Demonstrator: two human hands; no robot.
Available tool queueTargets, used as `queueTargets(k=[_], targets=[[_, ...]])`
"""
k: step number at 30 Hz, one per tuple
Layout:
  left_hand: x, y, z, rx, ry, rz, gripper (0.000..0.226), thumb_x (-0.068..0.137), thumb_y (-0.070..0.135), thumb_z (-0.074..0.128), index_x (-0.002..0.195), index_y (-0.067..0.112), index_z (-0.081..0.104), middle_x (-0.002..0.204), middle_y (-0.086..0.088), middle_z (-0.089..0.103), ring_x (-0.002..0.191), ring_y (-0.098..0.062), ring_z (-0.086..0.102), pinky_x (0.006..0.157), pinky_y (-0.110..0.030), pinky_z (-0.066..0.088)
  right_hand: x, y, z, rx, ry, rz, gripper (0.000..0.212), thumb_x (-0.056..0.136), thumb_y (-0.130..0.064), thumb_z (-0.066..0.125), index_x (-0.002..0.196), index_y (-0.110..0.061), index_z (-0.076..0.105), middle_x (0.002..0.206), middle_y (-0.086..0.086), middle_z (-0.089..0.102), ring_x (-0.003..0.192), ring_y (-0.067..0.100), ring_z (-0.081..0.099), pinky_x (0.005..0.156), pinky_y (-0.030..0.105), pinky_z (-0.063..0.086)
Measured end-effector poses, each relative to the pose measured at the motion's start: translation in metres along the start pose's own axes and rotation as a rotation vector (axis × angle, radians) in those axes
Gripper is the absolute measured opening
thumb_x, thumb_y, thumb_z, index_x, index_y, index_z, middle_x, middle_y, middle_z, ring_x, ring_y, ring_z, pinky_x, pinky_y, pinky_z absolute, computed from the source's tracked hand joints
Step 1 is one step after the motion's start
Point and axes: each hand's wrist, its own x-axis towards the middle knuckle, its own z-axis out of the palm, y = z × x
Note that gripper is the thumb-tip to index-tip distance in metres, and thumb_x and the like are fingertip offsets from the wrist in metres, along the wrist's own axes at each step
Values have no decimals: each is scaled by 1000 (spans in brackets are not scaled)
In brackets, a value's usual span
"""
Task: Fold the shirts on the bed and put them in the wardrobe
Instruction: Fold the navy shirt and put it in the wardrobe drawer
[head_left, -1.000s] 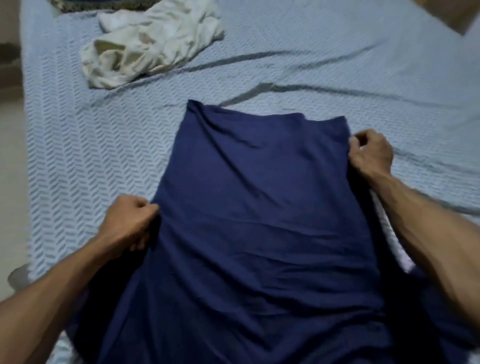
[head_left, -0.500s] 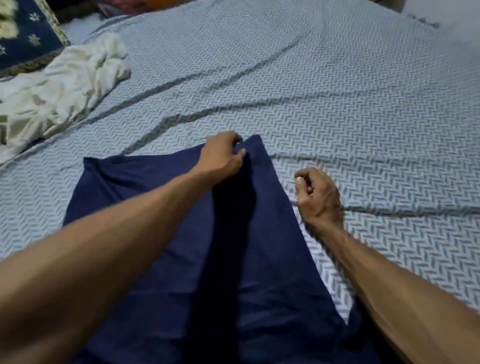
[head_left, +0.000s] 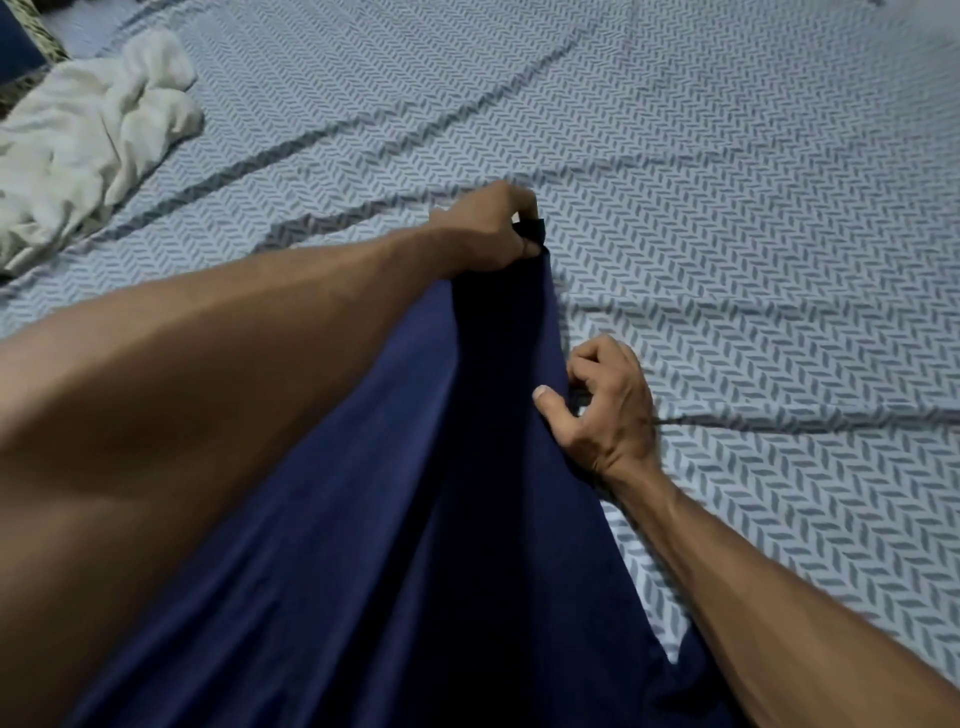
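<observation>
while the left hand (head_left: 488, 228) pinches the navy shirt (head_left: 415, 519), the right hand (head_left: 608, 410) fingers (head_left: 545, 397) grip its edge.

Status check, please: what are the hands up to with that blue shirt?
Left hand pinches navy shirt edge. Right hand grips its right side. White shirt waits crumpled, far left. Nothing in the way.

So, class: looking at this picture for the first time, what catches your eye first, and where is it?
The navy shirt dominates the lower middle, spread on the patterned bedsheet. The left hand pinches its far corner at centre, while the right hand grips its right edge. A crumpled white shirt lies at the upper left.
</observation>
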Motion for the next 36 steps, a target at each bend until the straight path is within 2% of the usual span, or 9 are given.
queueTargets(k=[2, 7, 10, 13, 16, 21, 28, 32, 36], targets=[[3, 1, 10, -7, 25, -11, 16, 86, 31, 72, 96, 34, 60, 107, 11, 60, 107, -19, 58, 105, -54, 40, 0, 2, 1, 48, 42, 17, 34, 74, -35, 62, 60, -14, 40, 81, -3, 47, 76, 19, 47, 66, 33, 39], [6, -17, 46, -4, 91, -64, 24, 91, 35, 71, 107, 26, 54, 105, 1, 59, 124, -27, 44, 90, -43, 27, 1, 0, 3, 11, 81, 109, 15, 66, -25, 60, 70, -14, 50, 96, -6, 49, 83, 18, 50, 74, 41, 48], [-5, -25, 46, -14, 137, -61, 55, 88, 43, 73, 133, 22, 48, 115, -4, 60, 126, -31, 44, 94, -46, 36, -1, -1, 4, 19, 102, 122, 20, 63, -24, 60, 80, -18, 54, 96, -8, 49, 85, 14, 52, 77, 39, 50], [-52, -27, 34, 55, 209, -35, 77, 86, 47, 72, 150, 23, 36, 146, -6, 46, 138, -31, 36, 106, -51, 34, 1, 1, 4, 22, 103, 121, 23, 63, -26, 62, 83, -17, 55, 95, -7, 50, 85, 16, 53, 76, 39, 51], [-149, -27, 37, 207, 234, 8, 68, 84, 44, 70, 144, 23, 44, 140, -9, 42, 131, -34, 36, 100, -50, 35, 3, -1, -3, 23, 27, 173, 25, 65, -34, 62, 84, -19, 57, 95, -7, 52, 86, 17, 56, 78, 42, 53], [-337, -39, 68, 73, -142, -17, 56, 87, 40, 63, 136, 19, 46, 118, -9, 60, 110, -34, 59, 88, -44, 50, 3, -28, -34, 229, -231, 420, 39, 71, -29, 70, 103, -6, 68, 110, 12, 62, 97, 20, 62, 83, 14, 46], [-463, -29, 102, 63, -241, 31, 72, 89, 47, 70, 149, 19, 44, 156, -2, 34, 152, -26, 20, 124, -36, 24, -118, -31, -110, 70, -342, 387, 50, 77, -16, 86, 118, 0, 63, 120, 4, 54, 116, 28, 61, 104, 43, 49], [-504, -22, 121, 207, -144, 159, 66, 82, 68, 61, 131, 24, 57, 135, 1, 48, 128, -25, 44, 100, -39, 45, -181, -22, -151, -375, -236, 449, 63, 79, -59, 75, 121, -14, 61, 124, 8, 56, 122, 32, 51, 103, 46, 44], [-531, 1, 141, 302, -115, 306, 76, 73, 91, 48, 111, 27, 62, 105, 7, 54, 97, -18, 52, 80, -33, 44, -229, -13, -175, -340, -119, 753, 63, 77, -72, 66, 111, -19, 61, 125, 10, 57, 124, 35, 50, 104, 50, 40]])
